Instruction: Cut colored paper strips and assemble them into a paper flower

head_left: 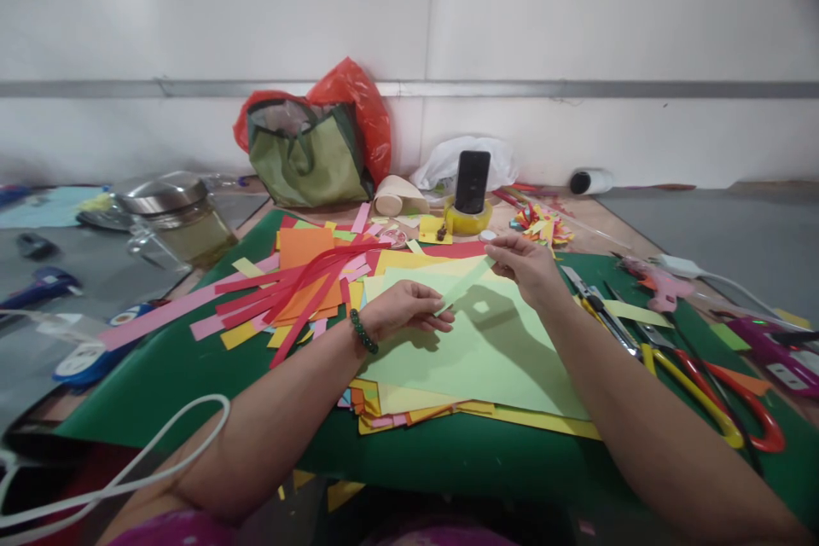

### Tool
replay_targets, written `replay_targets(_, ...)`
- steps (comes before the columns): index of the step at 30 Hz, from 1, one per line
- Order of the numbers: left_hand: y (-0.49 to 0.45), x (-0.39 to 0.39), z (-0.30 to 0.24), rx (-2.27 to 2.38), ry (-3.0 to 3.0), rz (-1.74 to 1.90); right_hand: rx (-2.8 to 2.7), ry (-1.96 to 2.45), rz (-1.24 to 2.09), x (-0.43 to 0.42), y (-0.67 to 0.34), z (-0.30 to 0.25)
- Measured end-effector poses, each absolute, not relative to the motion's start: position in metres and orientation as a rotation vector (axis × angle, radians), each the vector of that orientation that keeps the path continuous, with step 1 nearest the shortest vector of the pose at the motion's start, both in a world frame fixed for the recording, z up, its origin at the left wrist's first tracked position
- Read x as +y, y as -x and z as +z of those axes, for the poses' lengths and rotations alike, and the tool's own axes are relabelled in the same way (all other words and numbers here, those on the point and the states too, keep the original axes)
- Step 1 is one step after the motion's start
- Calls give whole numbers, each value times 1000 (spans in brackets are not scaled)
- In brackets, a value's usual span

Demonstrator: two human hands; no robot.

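Observation:
My left hand [409, 309] and my right hand [525, 264] pinch the two ends of a narrow light green paper strip [461, 283], holding it slanted just above a stack of paper. A light green sheet [486, 350] lies on top of that stack, with yellow and orange sheets under it. My left wrist wears a dark green bead bracelet [363, 331]. Red and pink paper strips [281, 294] fan out to the left of my left hand on the green mat [192, 375].
Red and yellow scissors [723, 397], a utility knife [601, 307] and a pink glue gun [659, 290] lie to the right. A phone [472, 181] stands in a yellow tape roll at the back, near a green bag [307, 158]. A glass jar [176, 217] stands left.

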State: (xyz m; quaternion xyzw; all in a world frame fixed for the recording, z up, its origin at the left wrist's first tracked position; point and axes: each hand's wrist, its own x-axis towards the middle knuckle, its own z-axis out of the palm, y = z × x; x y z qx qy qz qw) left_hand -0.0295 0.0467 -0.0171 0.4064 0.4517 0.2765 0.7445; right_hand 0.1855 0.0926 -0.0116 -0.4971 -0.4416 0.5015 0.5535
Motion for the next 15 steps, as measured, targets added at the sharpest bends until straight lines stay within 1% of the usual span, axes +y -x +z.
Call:
replay_targets(9,31,46,-14,1004,-971,602,-1005,1181,1106,102,-189,-23)
replay_targets(15,34,49,-18,1045,-1080,630,-1036,1175,1166,98,-190,-19)
